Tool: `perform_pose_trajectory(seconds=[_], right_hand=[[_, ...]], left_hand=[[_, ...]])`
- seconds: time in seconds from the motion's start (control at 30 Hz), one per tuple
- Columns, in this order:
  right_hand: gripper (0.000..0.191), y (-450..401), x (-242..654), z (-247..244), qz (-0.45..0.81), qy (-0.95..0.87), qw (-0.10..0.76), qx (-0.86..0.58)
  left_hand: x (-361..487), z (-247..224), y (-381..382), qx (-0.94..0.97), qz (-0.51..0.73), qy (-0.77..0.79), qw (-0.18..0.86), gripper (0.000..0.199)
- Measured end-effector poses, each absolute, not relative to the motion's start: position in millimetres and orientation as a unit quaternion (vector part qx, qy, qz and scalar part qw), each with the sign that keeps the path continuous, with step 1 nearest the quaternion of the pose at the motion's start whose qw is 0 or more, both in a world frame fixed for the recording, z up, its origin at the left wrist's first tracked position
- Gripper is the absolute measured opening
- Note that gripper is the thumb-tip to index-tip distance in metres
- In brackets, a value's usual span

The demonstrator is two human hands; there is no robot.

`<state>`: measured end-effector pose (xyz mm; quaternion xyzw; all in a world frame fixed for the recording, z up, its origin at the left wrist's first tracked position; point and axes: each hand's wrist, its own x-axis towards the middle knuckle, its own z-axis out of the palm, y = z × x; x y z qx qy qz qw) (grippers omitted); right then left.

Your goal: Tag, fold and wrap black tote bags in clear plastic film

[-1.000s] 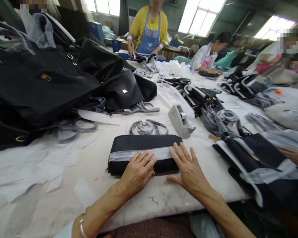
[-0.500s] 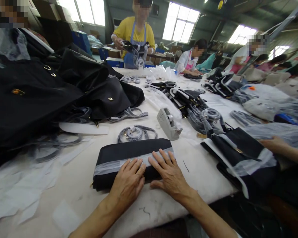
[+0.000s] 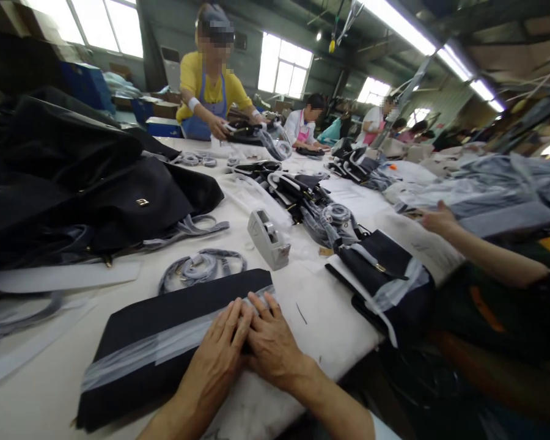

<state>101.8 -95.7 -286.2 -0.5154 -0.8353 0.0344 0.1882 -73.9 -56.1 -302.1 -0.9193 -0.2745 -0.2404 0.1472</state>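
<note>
Two bare hands lay flat on a folded black fabric bag (image 3: 137,348), the left hand (image 3: 213,360) and the right hand (image 3: 275,345) side by side and touching. Both were open, palms down, with the fingers extended and not curled around anything. They rested toward the bag's right end, with the right hand's fingers reaching its far long edge. The bag lay on the white-covered work table (image 3: 321,342), close to the table's near edge. A band of clear plastic film (image 3: 165,345) ran along its length and passed under the hands.

The bag looked light, soft and flexible rather than stiff. The film seemed likely to be slick, so a hold on it might slip. The bare black fabric at either end, or flat palms on both sides of the bag, looked like the surer places to take hold.

Just past the bag's far edge lay a coiled grey strap (image 3: 201,266), near a pale grey tape dispenser (image 3: 268,239). To the right sat a second black bag banded with film (image 3: 380,272), and a heap of black bags (image 3: 96,201) filled the table's left side. Beyond that second bag, a co-worker's open hand (image 3: 440,220) reached over the table's right edge.
</note>
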Motion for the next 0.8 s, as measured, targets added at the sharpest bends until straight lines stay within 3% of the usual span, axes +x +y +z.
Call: perform_pose_trajectory(seconds=[0.13, 0.3, 0.5, 0.63, 0.8], right_hand=[[0.092, -96, 121, -282, 0.049, -0.822, 0.196, -0.532], [0.093, -102, 150, -285, 0.105, -0.792, 0.245, -0.549], [0.048, -82, 194, -268, 0.306, -0.57, 0.395, -0.652], [0.056, -27, 220, -251, 0.261, -0.441, 0.506, -0.694], [0.05, 41, 234, -245, 0.317, -0.428, 0.453, -0.715]], left_hand=[[-76, -311, -57, -0.914, -0.246, -0.285, 0.149, 0.063], [-76, -307, -61, -0.92, -0.207, -0.31, 0.121, 0.067], [-72, -303, -64, -0.924, -0.18, -0.323, 0.101, 0.083], [-71, -301, -65, -0.925, -0.172, -0.325, 0.099, 0.085], [-71, -299, -67, -0.925, -0.165, -0.333, 0.084, 0.087]])
